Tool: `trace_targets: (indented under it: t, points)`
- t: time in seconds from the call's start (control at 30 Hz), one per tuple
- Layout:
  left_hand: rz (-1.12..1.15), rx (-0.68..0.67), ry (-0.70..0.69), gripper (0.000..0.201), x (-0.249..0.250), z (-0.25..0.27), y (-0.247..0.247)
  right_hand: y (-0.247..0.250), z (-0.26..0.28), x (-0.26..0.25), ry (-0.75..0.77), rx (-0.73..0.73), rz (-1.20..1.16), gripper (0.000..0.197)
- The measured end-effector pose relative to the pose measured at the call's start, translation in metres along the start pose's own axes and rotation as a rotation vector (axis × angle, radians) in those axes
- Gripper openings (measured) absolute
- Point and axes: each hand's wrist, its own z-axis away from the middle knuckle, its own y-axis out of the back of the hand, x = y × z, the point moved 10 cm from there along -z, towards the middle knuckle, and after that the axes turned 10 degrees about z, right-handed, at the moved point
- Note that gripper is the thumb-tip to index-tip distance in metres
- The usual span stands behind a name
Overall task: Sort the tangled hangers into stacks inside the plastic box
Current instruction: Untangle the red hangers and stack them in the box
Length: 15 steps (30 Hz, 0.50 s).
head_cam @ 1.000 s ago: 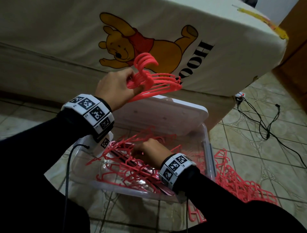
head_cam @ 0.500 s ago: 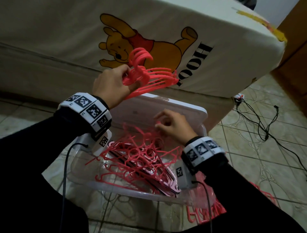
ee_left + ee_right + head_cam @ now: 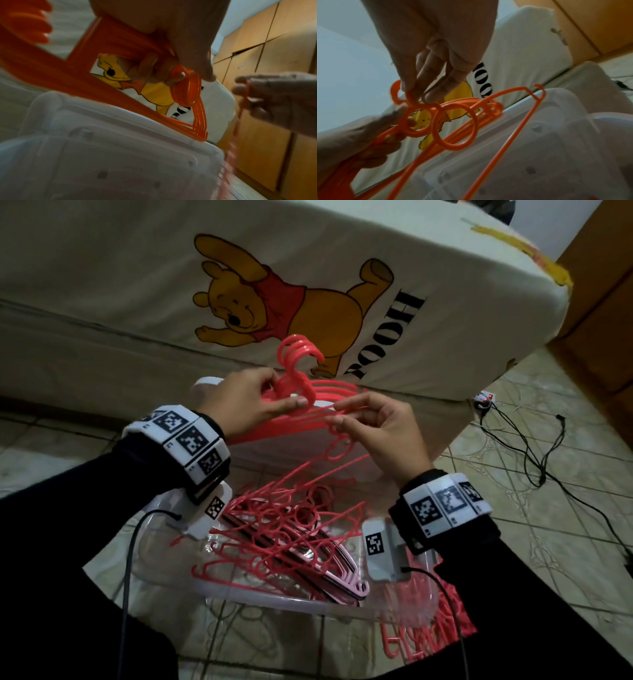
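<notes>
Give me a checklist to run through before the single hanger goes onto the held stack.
1. Left hand grips the stack: ok.
2. Stack hooks aligned: ok, they nest together.
3. Right hand pinches the single hanger near its hook: ok.
4. Single hanger free of the tangle in the box: cannot tell, its lower end reaches down toward the pile.
5. Single hanger faces the same way as the stack: cannot tell.

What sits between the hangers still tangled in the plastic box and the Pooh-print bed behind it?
The box's white lid, propped behind the tangled hangers and before the bed. The head view shows it; both wrist views show the lid below the hands.
</notes>
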Motion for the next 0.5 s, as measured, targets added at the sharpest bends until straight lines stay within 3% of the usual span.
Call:
trace_targets:
  t: [0.23, 0.37, 0.5]
  points:
    - [0.036, -0.13, 0.007, 0.061, 0.006, 0.011, -0.034, -0.005, -0.002, -0.013, 0.05, 0.132, -0.017, 0.012]
    - [0.041, -0.146, 0.005, 0.056, 0.009, 0.014, -0.036, -0.002, -0.005, -0.011, 0.063, 0.187, 0.041, 0.013]
    - [-0.15, -0.202, -0.011, 0.055, 0.007, 0.017, -0.042, -0.001, -0.009, -0.003, 0.025, 0.2, -0.001, 0.014]
